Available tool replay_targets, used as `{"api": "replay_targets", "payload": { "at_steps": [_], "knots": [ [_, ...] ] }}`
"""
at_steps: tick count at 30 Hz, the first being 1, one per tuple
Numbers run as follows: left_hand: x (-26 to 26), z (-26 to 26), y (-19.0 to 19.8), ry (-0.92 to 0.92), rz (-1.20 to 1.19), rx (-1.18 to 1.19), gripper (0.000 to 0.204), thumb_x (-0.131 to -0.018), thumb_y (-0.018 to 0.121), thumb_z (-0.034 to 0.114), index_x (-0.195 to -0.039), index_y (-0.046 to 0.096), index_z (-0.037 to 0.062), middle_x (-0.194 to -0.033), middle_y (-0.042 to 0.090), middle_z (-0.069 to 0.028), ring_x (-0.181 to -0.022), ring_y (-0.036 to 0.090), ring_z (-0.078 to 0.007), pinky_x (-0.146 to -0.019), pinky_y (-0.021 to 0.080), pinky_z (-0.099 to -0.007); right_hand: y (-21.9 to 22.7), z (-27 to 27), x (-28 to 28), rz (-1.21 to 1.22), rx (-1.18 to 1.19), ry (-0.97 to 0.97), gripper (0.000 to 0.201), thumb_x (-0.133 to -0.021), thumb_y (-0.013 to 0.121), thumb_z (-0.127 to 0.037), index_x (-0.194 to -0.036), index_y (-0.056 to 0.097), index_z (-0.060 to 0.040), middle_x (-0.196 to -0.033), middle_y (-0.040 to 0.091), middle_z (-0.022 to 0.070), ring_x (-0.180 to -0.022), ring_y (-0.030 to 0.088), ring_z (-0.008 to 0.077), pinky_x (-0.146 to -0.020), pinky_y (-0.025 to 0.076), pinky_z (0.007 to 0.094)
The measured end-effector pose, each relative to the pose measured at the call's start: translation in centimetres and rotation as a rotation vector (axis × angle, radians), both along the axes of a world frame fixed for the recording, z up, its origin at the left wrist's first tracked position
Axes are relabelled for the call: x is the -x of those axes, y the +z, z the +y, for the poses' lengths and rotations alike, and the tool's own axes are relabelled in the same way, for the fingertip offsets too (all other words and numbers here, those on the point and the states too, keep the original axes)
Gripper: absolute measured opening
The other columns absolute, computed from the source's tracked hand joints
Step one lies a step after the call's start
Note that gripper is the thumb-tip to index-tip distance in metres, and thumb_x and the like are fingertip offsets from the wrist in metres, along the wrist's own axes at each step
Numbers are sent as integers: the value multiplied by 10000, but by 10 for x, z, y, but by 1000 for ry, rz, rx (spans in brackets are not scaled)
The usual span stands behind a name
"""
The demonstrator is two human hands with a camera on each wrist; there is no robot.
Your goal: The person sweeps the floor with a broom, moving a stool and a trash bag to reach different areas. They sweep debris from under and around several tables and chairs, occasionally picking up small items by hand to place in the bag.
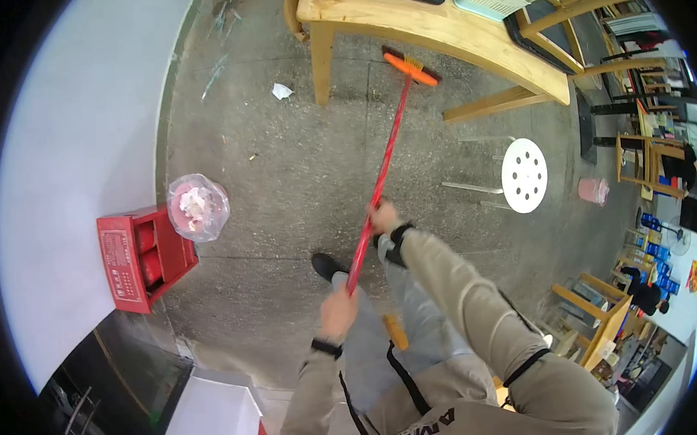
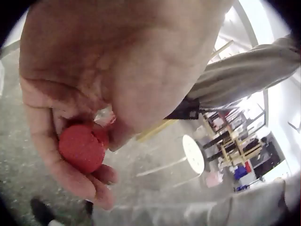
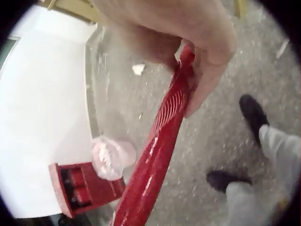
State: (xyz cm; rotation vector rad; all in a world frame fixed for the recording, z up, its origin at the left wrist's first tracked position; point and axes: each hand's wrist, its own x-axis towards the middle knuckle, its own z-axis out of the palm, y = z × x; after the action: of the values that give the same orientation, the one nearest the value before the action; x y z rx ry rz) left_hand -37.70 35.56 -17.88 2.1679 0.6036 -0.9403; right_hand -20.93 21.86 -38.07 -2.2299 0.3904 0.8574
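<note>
A push broom with a red handle (image 1: 388, 153) slants across the head view. Its orange head (image 1: 412, 67), with yellow bristles showing, is on the floor by the wooden table. My left hand (image 1: 339, 315) grips the upper end of the handle; the round red end (image 2: 82, 149) shows between curled fingers in the left wrist view. Farther down, my right hand (image 1: 384, 217) has its fingers wrapped round the handle. The patterned red handle (image 3: 157, 141) runs out of that hand toward the camera in the right wrist view.
A wooden table (image 1: 433, 27) stands ahead, a white stool (image 1: 525, 175) to the right. On the left, a lined pink bin (image 1: 216, 208) with waste sits by a red box (image 1: 121, 262) along the white wall. White litter (image 1: 281, 91) lies on the floor.
</note>
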Motion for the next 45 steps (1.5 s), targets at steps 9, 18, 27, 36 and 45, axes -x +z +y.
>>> {"api": "replay_targets", "payload": {
  "at_steps": [9,18,27,36,45],
  "knots": [
    [263,116,95,-44,318,-135,381,-826,514,429,-802,559,51,-597,584,-190,-606,586,-399,-573,456,-500,79,149,236,756,-764,-970,189,-860,512,-246,-773,453,-89,-606,432,25,-485,436,148,-458,422,307],
    [268,113,89,84,3,-137,367,-834,517,432,-855,557,67,-632,576,-238,-635,567,-440,-562,438,-514,107,154,219,413,-607,-817,345,-912,416,-405,-785,446,-86,-578,451,32,-445,466,157,-414,403,321],
    [63,103,90,-150,-111,-119,375,-853,504,409,-847,549,37,-641,573,-250,-658,571,-437,-563,435,-518,67,95,50,308,-679,-1035,427,-919,342,-476,-829,451,-73,-576,436,48,-442,438,171,-405,377,330],
    [72,167,219,-441,41,-323,373,-844,512,419,-826,531,47,-602,570,-233,-596,571,-424,-530,445,-506,151,163,118,510,-685,-1168,454,-910,330,-500,-881,456,-65,-579,482,89,-454,485,226,-406,384,377],
    [10,156,269,-577,-41,-333,344,-842,520,411,-830,540,68,-581,563,-220,-577,566,-420,-511,445,-508,195,146,76,475,-781,-1338,432,-910,355,-485,-920,423,-58,-573,450,85,-451,482,218,-414,432,357]
  ]
}}
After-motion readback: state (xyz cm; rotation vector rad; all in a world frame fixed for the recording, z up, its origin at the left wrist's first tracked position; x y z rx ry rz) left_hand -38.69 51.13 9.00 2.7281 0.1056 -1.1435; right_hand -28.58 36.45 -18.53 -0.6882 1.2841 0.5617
